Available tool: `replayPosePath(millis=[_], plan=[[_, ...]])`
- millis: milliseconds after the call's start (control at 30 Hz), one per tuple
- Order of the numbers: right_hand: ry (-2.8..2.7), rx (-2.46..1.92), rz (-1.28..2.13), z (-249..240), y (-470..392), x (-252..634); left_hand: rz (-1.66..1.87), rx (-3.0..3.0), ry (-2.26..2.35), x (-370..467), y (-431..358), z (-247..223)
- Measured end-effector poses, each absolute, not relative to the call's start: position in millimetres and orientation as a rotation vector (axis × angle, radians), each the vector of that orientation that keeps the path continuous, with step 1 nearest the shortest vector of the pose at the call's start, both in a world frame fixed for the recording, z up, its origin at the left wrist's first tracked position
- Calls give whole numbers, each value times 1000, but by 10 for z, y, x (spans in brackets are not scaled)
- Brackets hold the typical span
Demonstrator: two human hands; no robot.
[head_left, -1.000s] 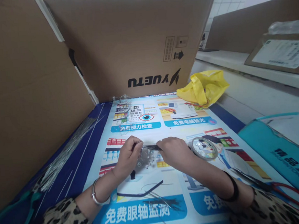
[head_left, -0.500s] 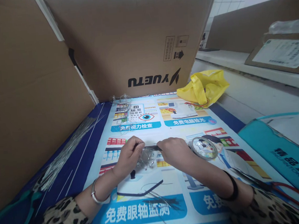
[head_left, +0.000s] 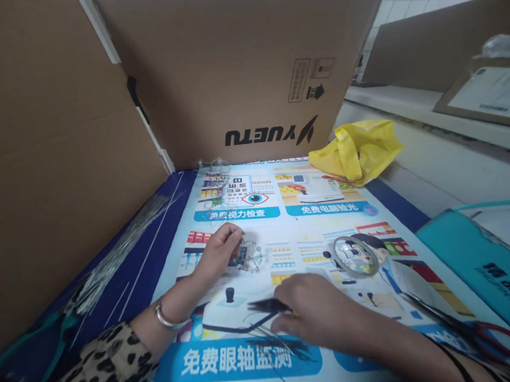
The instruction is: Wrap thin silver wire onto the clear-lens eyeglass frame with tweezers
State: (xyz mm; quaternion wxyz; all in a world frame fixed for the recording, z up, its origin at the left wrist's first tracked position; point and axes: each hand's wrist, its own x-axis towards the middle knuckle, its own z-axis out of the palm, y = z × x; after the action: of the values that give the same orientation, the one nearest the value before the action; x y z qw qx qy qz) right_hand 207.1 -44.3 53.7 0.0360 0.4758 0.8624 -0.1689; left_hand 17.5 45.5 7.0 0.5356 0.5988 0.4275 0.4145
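Note:
My left hand [head_left: 218,253] is closed in a pinch on a small piece of wirework with clear beads [head_left: 254,257], which hangs to the right of the fingertips. Lower and to the right, my right hand [head_left: 314,304] grips needle-nose pliers [head_left: 264,305]; their dark jaws point left, apart from the wirework. Below the jaws lie several short dark wire pieces [head_left: 289,348] on the printed sheet. A round clear dish [head_left: 356,255] with small beads in it sits to the right. More beaded wirework [head_left: 213,169] rests at the far left of the sheet.
A bundle of long wires [head_left: 121,251] lies at left, near a teal-handled tool [head_left: 51,348]. Red-handled scissors [head_left: 464,324] and a teal box [head_left: 482,267] are at right. Behind stand a cardboard wall [head_left: 236,69] and a yellow bag [head_left: 358,150].
My right hand has moved down and towards me with the pliers, away from the left hand. The left hand keeps its pinch on the wirework. The view has shifted slightly.

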Motion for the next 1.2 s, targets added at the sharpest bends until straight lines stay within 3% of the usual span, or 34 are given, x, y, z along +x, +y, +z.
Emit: replayPosePath(millis=[867,1200], plan=[[2688,1231,-514,368,-681,1974,702,1418,885,2,566,154],[2663,1459,-852,486,-555,2032,761,1613,1126,-45,464,263]])
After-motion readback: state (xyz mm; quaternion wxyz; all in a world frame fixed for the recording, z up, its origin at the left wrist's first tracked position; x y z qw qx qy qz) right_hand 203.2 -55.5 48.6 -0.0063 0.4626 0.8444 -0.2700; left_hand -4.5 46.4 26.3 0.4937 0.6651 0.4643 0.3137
